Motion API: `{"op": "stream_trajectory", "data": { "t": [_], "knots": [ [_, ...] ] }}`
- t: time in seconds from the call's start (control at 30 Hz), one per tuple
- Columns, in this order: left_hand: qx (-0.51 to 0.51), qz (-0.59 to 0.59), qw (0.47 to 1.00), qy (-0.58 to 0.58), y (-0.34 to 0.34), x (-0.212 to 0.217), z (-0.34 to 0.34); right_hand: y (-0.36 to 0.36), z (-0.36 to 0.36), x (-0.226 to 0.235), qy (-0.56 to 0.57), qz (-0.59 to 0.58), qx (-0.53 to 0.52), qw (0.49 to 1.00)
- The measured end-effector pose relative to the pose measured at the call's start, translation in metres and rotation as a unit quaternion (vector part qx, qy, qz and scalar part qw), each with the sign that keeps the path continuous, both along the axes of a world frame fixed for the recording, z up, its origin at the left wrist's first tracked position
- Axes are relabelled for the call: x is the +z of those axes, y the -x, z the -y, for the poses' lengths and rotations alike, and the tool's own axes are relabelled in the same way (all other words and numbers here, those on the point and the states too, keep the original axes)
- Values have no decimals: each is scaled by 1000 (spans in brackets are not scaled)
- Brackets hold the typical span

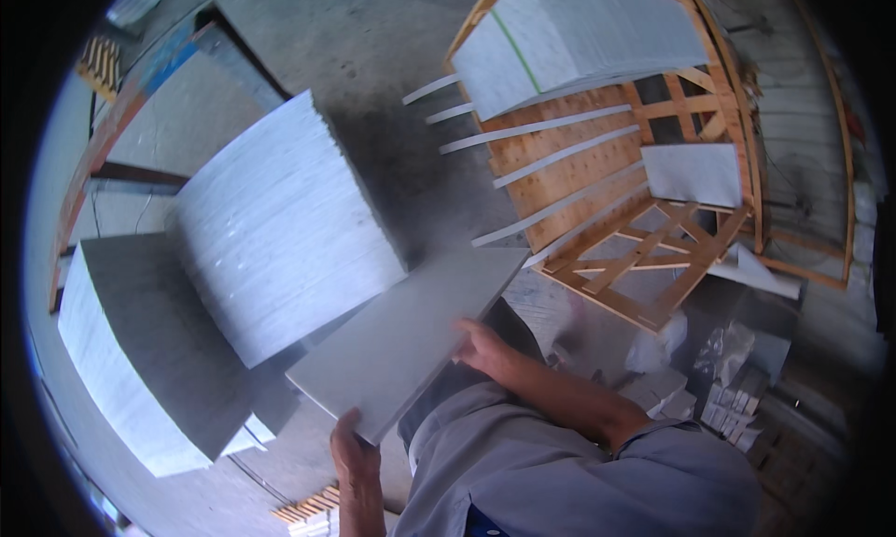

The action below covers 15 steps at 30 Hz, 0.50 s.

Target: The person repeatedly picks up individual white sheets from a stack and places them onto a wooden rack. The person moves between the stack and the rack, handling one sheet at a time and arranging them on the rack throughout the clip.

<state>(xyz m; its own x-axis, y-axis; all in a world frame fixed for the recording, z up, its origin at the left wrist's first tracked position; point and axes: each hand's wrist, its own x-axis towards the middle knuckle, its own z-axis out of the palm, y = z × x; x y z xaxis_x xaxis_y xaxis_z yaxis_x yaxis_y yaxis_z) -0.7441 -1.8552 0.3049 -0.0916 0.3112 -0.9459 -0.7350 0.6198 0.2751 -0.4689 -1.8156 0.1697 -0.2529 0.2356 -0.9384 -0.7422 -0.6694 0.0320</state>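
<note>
A flat grey stone slab (401,336), rectangular and thin, is held in front of my body. My left hand (355,444) grips its near left corner, with the thumb over the top face. Along the edge closest to me, my right hand (481,348) has hold of the slab, its fingers partly hidden beneath. Just beyond the slab stands a large stack of pale stone slabs (289,229); the slab's far left edge overlaps it in view, and I cannot tell whether they touch.
Another pale slab stack (126,369) stands at far left, by a rusty metal frame (121,131). At right, an open wooden crate (579,154) holds a slab bundle (579,42) with a green strap and a single upright slab (693,175). Plastic wrap (723,350) and small blocks (733,402) lie lower right.
</note>
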Motion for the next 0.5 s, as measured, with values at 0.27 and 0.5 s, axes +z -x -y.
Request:
{"op": "stream_trajectory", "data": {
  "t": [0.27, 0.5],
  "knots": [
    [-60, 77, 995, -9, -56, 26, -12, -67, 26, 27, -85, 107, -12, 990],
    [-215, 60, 973, -56, -120, 17, -39, -136, 57, 19, -253, 346, 161, 889]
  ]
}}
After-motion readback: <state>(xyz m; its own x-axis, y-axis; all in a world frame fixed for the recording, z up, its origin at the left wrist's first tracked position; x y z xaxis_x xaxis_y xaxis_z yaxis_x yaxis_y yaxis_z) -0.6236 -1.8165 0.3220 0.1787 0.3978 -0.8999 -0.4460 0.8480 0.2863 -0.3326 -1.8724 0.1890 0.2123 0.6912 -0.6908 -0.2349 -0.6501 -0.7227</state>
